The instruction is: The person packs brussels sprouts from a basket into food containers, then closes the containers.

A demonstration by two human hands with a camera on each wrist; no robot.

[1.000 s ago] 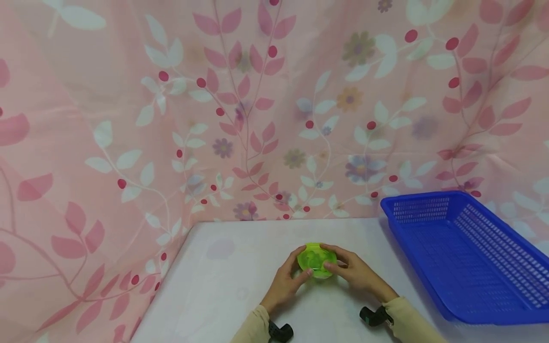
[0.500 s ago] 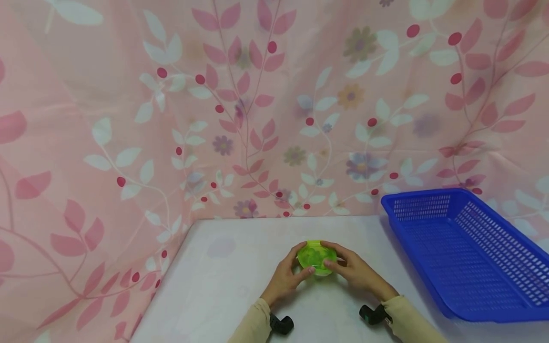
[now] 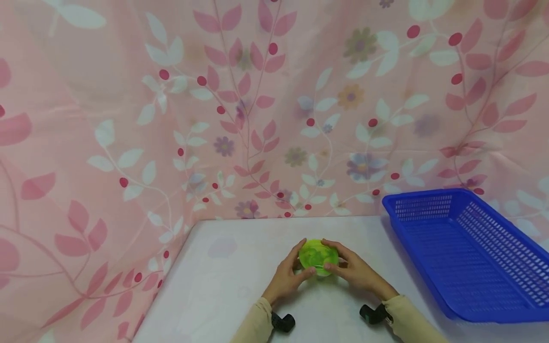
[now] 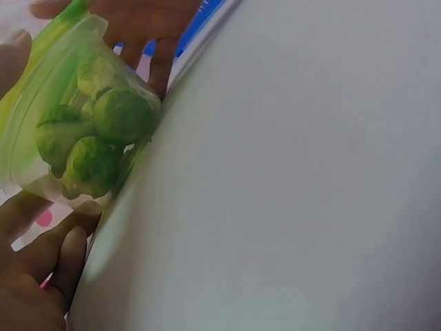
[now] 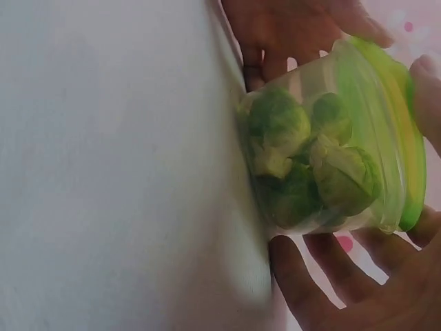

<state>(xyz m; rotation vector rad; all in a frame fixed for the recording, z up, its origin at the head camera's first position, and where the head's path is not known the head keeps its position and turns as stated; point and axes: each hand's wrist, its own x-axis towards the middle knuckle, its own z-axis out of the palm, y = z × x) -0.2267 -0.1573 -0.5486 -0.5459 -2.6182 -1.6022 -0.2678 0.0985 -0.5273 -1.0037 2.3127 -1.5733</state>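
Observation:
A small clear plastic container [image 5: 313, 79] with a yellow-green lid [image 3: 318, 257] stands on the white table, upright in the head view. Several Brussels sprouts [image 4: 96, 162] show through its wall in both wrist views. My left hand [image 3: 287, 277] holds it from the left, thumb at the lid's near rim and fingers round the far side. From the right, my right hand [image 3: 358, 272] grips it likewise, its thumb on the lid near the front edge. The lid appears to sit on the container; whether it is fully pressed down I cannot tell.
On the right of the white table [image 3: 223, 286] lies a big blue perforated plastic basket [image 3: 461, 267]. Behind the table hangs a pink floral cloth [image 3: 257, 119]. Black wrist cameras [image 3: 283, 323] are strapped at both sleeves.
Both hands stay round the container in nearly the same place. The lid looks slightly turned or tilted compared with before, and the thumbs have shifted a little.

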